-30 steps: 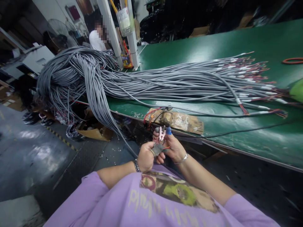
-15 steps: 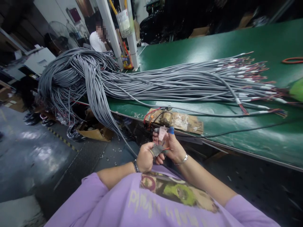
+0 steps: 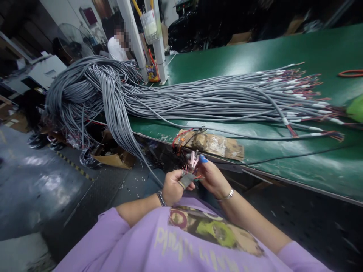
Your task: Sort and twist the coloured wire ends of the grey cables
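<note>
While your left hand grips the grey piece at the near side of the desk and your right hand pinches the pink clip just beyond it, a loose left-side hold could let the thin red wires splay and snag.

Dk gry piece, tilted, red wires out; pink clip nr.
</note>
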`<act>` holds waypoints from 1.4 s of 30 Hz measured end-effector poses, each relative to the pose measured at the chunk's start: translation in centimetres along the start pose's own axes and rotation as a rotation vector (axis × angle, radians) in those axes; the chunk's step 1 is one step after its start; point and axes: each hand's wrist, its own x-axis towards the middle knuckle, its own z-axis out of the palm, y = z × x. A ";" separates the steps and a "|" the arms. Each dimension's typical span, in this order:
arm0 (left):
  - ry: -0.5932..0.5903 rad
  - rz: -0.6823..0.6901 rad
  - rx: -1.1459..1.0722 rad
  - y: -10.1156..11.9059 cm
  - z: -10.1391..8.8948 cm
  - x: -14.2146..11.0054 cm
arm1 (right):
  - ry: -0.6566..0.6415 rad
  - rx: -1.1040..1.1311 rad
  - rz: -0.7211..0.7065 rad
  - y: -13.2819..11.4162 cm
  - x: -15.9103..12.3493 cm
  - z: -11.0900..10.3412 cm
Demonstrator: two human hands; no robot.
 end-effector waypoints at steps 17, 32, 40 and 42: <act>0.024 0.009 0.032 -0.4 -0.2 0.7 | 0.009 0.433 0.135 0.4 1.2 0.4; -0.006 0.006 0.127 -1.0 -1.0 0.0 | -0.165 0.073 0.134 0.1 -1.8 -1.0; -0.157 0.017 0.223 -1.6 -1.4 0.3 | -0.108 -0.230 0.019 -1.3 -3.1 -0.6; -0.259 -0.091 0.199 -1.7 -1.4 0.5 | -0.164 -0.294 0.024 -1.7 -2.9 -0.7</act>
